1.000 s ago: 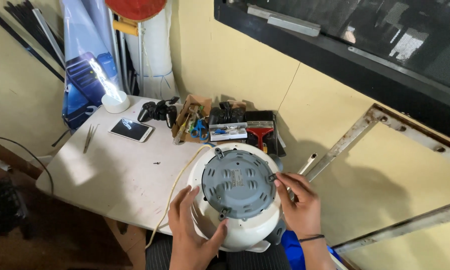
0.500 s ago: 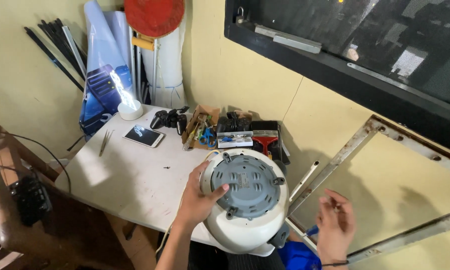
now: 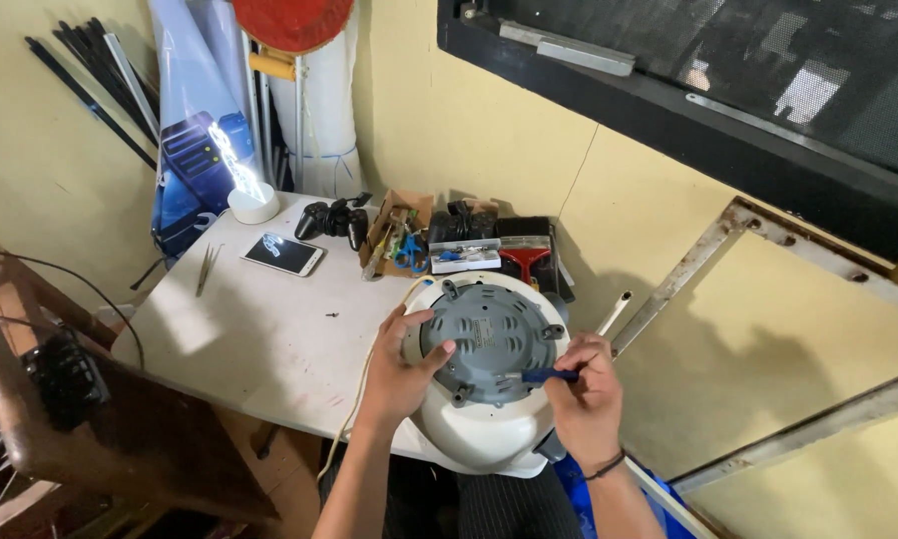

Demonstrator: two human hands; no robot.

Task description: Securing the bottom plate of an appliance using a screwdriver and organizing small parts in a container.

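A round white appliance (image 3: 479, 439) lies upside down at the table's near edge, its grey base plate (image 3: 489, 339) facing up. My left hand (image 3: 399, 369) grips the appliance's left rim, thumb resting on the grey plate. My right hand (image 3: 584, 394) is closed around a blue-handled screwdriver (image 3: 539, 376), whose tip points left onto the lower part of the grey plate. A pale cord (image 3: 354, 399) runs from the appliance down past my left forearm.
On the white table (image 3: 249, 339) lie a phone (image 3: 282, 254), tweezers (image 3: 206, 268), a black game controller (image 3: 331, 218), a small box of tools (image 3: 397, 235) and a lit white lamp (image 3: 252, 205). A metal frame (image 3: 768, 299) leans at right; a wooden chair (image 3: 80, 419) stands at left.
My right hand, which was down at the lower right half a second ago, has come back up to the grey plate with a blue-handled screwdriver. My left hand keeps holding the appliance.
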